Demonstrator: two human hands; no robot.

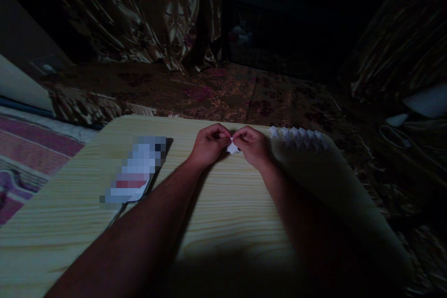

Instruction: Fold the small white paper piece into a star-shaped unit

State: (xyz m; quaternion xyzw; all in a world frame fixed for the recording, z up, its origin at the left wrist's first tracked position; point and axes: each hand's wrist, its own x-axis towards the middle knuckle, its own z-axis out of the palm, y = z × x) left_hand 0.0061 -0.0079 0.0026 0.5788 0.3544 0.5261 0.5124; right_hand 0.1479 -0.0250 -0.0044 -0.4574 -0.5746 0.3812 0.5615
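Pinched between the fingers of both hands is a small white folded paper star [233,148], near the far edge of the table. My left hand [211,145] grips it from the left with thumb and forefinger. From the right, my right hand [250,145] holds its top in the same kind of pinch. Right of that hand, several more paper stars [301,133] stand in two rows, the nearer row dim in shadow. Part of the held star is covered by my fingertips.
The pale wooden table [230,205] has rounded corners. A blurred-out phone-like object [138,170] lies on its left side. Behind it runs a patterned cloth ledge [209,91] under curtains [174,14]. A white cable [394,136] hangs at the right. Striped bedding [31,149] is at left.
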